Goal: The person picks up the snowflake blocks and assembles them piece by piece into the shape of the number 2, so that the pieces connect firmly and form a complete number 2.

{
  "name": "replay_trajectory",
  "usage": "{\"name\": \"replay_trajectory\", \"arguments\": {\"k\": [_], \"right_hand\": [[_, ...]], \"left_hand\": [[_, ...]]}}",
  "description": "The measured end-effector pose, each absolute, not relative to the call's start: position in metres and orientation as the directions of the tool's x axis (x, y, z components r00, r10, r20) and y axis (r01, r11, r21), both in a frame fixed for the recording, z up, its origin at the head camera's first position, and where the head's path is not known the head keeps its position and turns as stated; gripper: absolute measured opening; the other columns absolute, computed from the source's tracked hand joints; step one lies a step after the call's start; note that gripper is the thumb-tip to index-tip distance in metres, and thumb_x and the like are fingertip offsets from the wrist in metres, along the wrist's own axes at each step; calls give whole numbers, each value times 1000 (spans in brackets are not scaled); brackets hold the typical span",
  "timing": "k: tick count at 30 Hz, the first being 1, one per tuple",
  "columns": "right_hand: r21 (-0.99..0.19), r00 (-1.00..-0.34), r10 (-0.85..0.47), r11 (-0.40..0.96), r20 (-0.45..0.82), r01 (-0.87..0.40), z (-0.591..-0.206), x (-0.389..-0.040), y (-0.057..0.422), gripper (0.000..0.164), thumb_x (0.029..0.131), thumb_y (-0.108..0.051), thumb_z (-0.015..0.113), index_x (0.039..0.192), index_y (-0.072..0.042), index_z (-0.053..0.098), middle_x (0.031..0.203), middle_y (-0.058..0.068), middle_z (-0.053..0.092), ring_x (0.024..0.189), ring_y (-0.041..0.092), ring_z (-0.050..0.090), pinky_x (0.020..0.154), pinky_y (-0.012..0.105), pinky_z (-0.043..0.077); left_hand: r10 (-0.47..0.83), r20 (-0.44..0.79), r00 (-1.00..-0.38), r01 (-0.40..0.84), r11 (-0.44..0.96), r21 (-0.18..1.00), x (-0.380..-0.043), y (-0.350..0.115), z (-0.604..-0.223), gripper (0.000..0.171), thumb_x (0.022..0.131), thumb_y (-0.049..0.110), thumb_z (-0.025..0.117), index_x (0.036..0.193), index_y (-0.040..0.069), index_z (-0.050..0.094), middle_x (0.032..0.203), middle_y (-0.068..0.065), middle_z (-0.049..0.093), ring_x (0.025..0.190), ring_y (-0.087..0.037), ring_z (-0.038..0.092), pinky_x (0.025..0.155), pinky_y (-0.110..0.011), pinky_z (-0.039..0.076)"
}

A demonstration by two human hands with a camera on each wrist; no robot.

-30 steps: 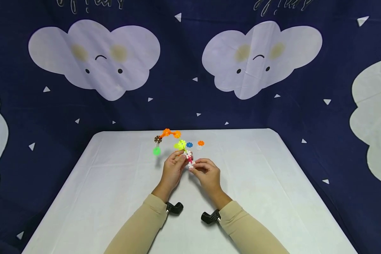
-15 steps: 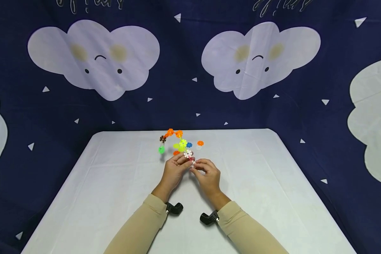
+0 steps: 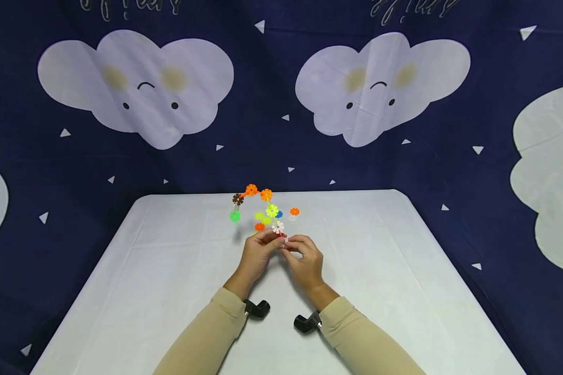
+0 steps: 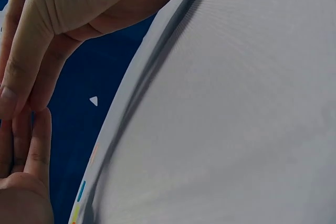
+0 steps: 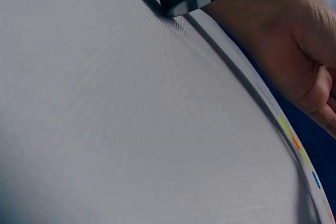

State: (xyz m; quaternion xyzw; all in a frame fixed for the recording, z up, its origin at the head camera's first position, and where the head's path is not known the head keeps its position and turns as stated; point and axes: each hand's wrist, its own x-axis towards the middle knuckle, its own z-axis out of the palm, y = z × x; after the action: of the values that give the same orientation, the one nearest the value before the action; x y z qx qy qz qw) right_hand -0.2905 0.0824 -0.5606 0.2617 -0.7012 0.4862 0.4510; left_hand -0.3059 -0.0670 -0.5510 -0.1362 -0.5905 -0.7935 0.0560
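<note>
A curved chain of snowflake building discs rises over the table in the head view. From its far end come a green disc [image 3: 235,215], a brown disc [image 3: 237,199], two orange discs, a yellow disc [image 3: 272,210] and a white disc [image 3: 278,227]. Below that shows a bit of pink disc [image 3: 280,234]. My left hand [image 3: 258,255] pinches the chain around this pink piece. Thumb and fingers of my right hand [image 3: 306,260] pinch a small white disc [image 3: 284,244] at the near end, mostly covered by fingertips. Neither wrist view shows the held discs.
Loose discs lie on the white table [image 3: 178,291] beyond my hands: an orange disc [image 3: 259,227], several yellow ones, a blue disc [image 3: 279,214], another orange disc [image 3: 294,211] and a pale clear one [image 3: 293,219]. A dark cloud-patterned cloth [image 3: 262,156] hangs behind the table.
The chain has swung right and then tipped upward, uncovering the loose orange disc. My left fingers have shifted from the white disc down to the pink one. Both hands stay close together.
</note>
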Motion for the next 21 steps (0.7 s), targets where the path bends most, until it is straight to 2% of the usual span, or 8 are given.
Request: {"name": "replay_trajectory", "arguments": {"k": [4, 7, 11, 14, 18, 21], "right_hand": [[-435, -448, 63, 388, 892, -812, -562, -290, 82, 26, 67, 14, 94, 86, 4, 79, 91, 15, 71, 76, 28, 74, 75, 25, 60], [-424, -436, 55, 368, 898, -827, -557, -287, 81, 28, 64, 21, 91, 84, 8, 76, 90, 20, 68, 68, 30, 73, 68, 28, 63], [-410, -426, 29, 333, 904, -849, -543, -280, 77, 30, 62, 29, 86, 83, 13, 72, 90, 25, 64, 65, 35, 72, 64, 35, 64], [-403, -423, -1, 304, 906, -863, -538, -276, 76, 32, 61, 30, 85, 86, 15, 71, 92, 26, 63, 67, 36, 72, 65, 35, 64], [-398, -421, -40, 254, 906, -881, -537, -276, 75, 36, 59, 32, 83, 89, 18, 69, 95, 29, 61, 69, 37, 72, 66, 35, 65], [-409, -431, -62, 223, 900, -885, -535, -274, 75, 36, 60, 33, 82, 91, 19, 69, 95, 31, 61, 69, 40, 72, 65, 40, 65]], "left_hand": [[54, 284, -957, 264, -232, 936, -303, -64, -549, 32, 95, -1, 78, 122, -15, 69, 104, -15, 76, 94, -19, 71, 79, -28, 62], [43, 301, -953, 287, -207, 935, -301, -62, -547, 38, 96, -1, 77, 130, -12, 67, 111, -19, 75, 97, -19, 71, 80, -27, 62], [32, 326, -945, 313, -196, 929, -299, -61, -546, 49, 97, -1, 75, 143, -4, 61, 116, -23, 72, 96, -19, 70, 77, -24, 61], [33, 339, -940, 324, -222, 920, -300, -63, -546, 52, 97, -5, 73, 147, 1, 58, 116, -27, 70, 93, -20, 69, 76, -23, 60], [47, 376, -926, 354, -245, 903, -302, -67, -547, 48, 97, -12, 69, 143, -5, 57, 114, -35, 64, 91, -20, 67, 74, -22, 59], [71, 403, -913, 381, -208, 901, -303, -70, -546, 41, 97, -14, 68, 137, -11, 58, 116, -37, 61, 93, -20, 65, 77, -20, 58]]}}
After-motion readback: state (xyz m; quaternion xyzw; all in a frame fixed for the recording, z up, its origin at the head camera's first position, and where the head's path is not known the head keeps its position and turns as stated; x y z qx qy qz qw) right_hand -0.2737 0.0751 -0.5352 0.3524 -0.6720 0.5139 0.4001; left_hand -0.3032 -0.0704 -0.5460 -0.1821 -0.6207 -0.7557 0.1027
